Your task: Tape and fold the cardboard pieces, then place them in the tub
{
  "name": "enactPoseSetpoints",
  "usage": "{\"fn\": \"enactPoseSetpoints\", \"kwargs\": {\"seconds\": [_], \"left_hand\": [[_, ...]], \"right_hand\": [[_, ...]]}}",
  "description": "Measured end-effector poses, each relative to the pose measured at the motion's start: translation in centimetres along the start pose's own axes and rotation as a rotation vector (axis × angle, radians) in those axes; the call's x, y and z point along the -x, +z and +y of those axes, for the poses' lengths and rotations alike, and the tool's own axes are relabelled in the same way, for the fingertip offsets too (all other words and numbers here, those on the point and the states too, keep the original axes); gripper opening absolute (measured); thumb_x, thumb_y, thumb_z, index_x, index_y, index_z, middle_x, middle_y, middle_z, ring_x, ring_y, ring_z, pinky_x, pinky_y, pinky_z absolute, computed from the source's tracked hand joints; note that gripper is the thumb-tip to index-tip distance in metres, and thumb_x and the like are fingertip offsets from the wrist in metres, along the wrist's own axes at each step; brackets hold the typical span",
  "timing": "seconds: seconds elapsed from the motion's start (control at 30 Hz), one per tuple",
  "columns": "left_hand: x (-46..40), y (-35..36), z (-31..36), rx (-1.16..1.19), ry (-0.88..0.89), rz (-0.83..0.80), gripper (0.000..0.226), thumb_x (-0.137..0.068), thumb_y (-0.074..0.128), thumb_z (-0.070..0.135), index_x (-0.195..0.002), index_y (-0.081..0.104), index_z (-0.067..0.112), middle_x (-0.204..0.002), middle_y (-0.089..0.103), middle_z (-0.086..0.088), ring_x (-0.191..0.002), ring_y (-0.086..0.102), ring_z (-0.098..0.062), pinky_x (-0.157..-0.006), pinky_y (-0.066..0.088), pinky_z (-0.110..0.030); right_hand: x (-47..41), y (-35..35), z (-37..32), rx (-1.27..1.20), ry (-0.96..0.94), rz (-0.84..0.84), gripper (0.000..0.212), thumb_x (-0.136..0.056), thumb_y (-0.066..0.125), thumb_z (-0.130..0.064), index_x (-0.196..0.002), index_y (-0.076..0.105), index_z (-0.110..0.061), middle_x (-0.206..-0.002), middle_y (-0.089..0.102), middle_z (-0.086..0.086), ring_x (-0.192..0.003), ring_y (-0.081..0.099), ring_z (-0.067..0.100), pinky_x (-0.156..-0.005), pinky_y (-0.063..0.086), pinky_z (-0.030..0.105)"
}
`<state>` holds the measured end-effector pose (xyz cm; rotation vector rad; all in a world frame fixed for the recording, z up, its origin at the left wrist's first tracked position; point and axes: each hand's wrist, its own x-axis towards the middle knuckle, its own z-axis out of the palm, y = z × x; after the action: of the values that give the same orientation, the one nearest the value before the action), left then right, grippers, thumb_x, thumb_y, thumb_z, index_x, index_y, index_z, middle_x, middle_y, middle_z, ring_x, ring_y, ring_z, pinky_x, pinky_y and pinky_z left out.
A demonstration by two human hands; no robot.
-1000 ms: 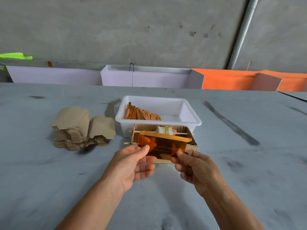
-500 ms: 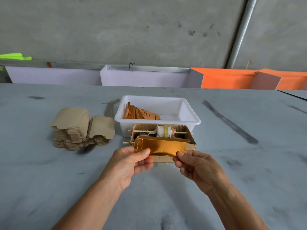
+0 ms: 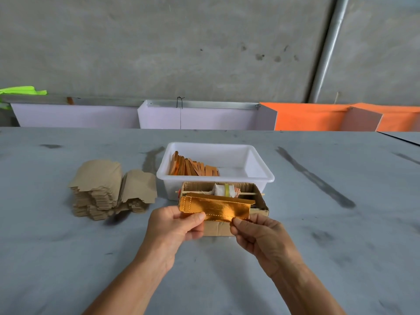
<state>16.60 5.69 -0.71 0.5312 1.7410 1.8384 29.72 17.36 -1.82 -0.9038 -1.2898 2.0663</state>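
Head view, hands: we see the left hand (image 3: 175, 226) and right hand (image 3: 261, 235) each pinching a lower corner of the gold cardboard piece (image 3: 216, 206) between thumb and curled fingers.
Piece: long axis left-right, held in front of the cardboard box (image 3: 261, 206) (its tape roll (image 3: 223, 189) on a stick).
Around: white tub (image 3: 261, 178) just behind holds folded pieces (image 3: 193, 167); brown stack (image 3: 109, 189) at left.

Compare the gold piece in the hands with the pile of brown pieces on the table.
The gold piece shows a shiny gold face; the brown pile is dull kraft brown. The gold piece is a single piece, pinched at its lower edge by the left hand and right hand; the brown pile lies stacked and untouched on the table. Both look like thin card.
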Motion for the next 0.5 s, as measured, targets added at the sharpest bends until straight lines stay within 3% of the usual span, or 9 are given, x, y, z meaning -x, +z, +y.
{"fn": "enactPoseSetpoints", "kwargs": {"seconds": [0.5], "left_hand": [[-0.43, -0.61, -0.13, 0.084, -0.109, 0.038, 0.012, -0.071, 0.073, -0.009, -0.075, 0.069, 0.001, -0.062, 0.07, -0.007, -0.058, 0.065, -0.018, -0.048, 0.054, -0.021]], "right_hand": [[-0.18, 1.01, 0.6, 0.016, 0.022, 0.056, 0.013, -0.076, 0.071, 0.002, -0.072, 0.061, -0.005, -0.063, 0.067, 0.011, -0.053, 0.064, 0.012, -0.051, 0.051, 0.022]]}}
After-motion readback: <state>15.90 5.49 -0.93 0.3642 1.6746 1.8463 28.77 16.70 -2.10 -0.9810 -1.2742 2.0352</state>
